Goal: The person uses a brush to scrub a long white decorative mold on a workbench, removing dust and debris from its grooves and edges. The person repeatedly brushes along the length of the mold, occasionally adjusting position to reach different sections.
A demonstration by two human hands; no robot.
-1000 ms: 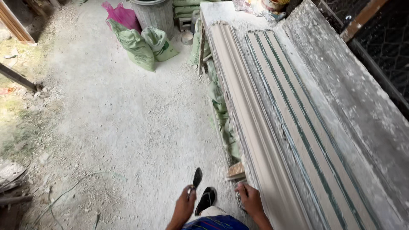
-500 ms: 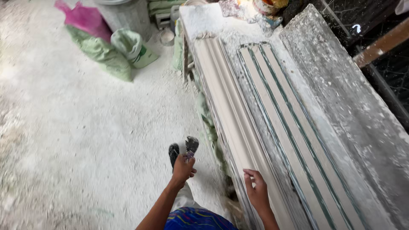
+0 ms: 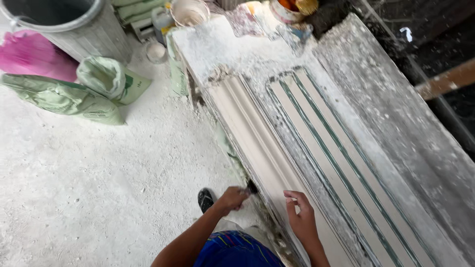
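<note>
While gripping: left hand [image 3: 231, 198] on moulding [image 3: 257, 148]

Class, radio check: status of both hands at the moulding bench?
Left hand gripping dark tool at bench edge. Right hand flat on plaster moulding. Nothing blocking.

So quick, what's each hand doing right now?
Left hand: closed on a small dark tool at the side edge of the plaster moulding.
Right hand: open, holding nothing, fingers resting on top of the moulding.

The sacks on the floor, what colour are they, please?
Pale green sacks, dusted white, seen in the head view.
</note>
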